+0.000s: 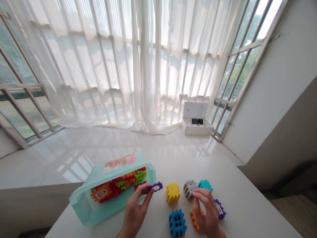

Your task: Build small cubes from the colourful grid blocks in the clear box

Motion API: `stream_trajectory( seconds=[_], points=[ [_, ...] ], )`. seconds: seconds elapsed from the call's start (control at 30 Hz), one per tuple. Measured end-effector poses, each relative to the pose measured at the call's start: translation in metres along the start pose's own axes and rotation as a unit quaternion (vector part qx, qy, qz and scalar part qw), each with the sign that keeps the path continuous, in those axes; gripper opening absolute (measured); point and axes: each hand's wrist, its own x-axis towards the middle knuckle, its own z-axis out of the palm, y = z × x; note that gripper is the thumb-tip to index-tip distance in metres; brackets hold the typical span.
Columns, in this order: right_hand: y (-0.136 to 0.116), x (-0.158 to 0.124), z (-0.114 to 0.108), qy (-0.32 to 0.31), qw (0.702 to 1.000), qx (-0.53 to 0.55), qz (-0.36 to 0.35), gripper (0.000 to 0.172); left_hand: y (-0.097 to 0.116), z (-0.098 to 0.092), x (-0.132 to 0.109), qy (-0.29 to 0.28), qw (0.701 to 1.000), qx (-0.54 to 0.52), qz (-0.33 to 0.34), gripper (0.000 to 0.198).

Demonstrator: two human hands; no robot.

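Observation:
My left hand (136, 205) pinches a purple interlocking block piece (156, 187) with a white centre, held up beside the tub's opening. My right hand (206, 211) is closed, thumb and fingertips together in front of the grey block (190, 189) with its white window; whatever is between the fingertips is too small to make out. Partly behind this hand are an orange block (195, 220), a purple block (220, 209) with a white window and a turquoise block (205, 185). Between my hands stand a yellow block (172, 193) and a blue block (177, 223) with a window pattern.
A pale teal tub (90, 206) lies on its side at the left, with red, green and orange pieces (119, 185) inside. At the back right, an open white box (198, 129) holds a dark device (197, 121). Sheer curtains (148, 66) hang behind the white table (237, 218).

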Motion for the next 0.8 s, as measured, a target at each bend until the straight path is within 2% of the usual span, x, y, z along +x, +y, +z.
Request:
stream_trajectory(
  seconds=[0.17,0.3,0.43,0.5,0.63,0.8],
  points=[
    [-0.006,0.003,-0.002,-0.011,1.0,-0.002,-0.006,0.032,0.007,-0.001,0.001,-0.061,0.993,-0.078,-0.065,0.022],
    [-0.014,0.008,-0.004,-0.057,0.998,-0.003,-0.007,0.034,0.013,-0.001,0.002,-0.116,0.966,-0.17,-0.159,0.03],
    [-0.029,0.019,-0.003,-0.127,0.992,0.009,-0.023,0.051,0.029,0.004,0.008,-0.121,0.937,-0.241,-0.223,0.038],
    [-0.038,0.026,-0.001,-0.142,0.99,0.012,-0.019,0.059,0.041,0.007,0.012,-0.124,0.927,-0.258,-0.242,0.039],
    [-0.053,0.041,0.007,-0.126,0.992,0.011,0.003,0.064,0.064,0.012,0.015,-0.128,0.915,-0.277,-0.265,0.041],
    [-0.06,0.045,0.015,-0.12,0.992,0.005,0.029,0.058,0.072,0.011,0.008,-0.128,0.904,-0.299,-0.276,0.039]
  ],
)
